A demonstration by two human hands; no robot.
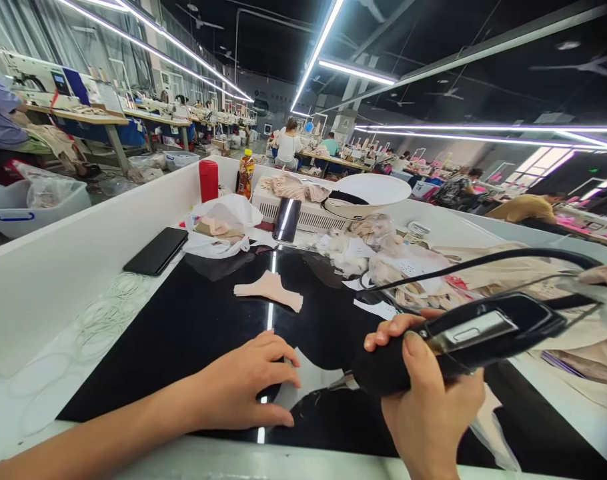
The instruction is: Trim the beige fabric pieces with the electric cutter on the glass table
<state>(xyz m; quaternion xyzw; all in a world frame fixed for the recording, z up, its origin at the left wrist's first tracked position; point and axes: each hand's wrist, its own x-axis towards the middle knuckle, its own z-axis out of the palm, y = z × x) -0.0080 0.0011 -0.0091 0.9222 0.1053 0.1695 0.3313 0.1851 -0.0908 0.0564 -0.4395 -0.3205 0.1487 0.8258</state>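
Observation:
My right hand is wrapped round a black corded handheld power tool with a silver plate on its body and a narrow metal tip. That tip points left and meets the right end of a pale, thin curved piece, whose material I cannot make out. On the left edge of this piece my left hand rests, thumb and fingers apart. Both hands are over a glossy black board. Farther back on the board lies a small stack of beige fabric cut-outs. Another pale cut piece is partly hidden behind my right wrist.
A black cable arches over the right side. Bagged scraps and beige fabric lie there. Along the back are a phone, a white plastic bag and a bottle. A black flat case lies left.

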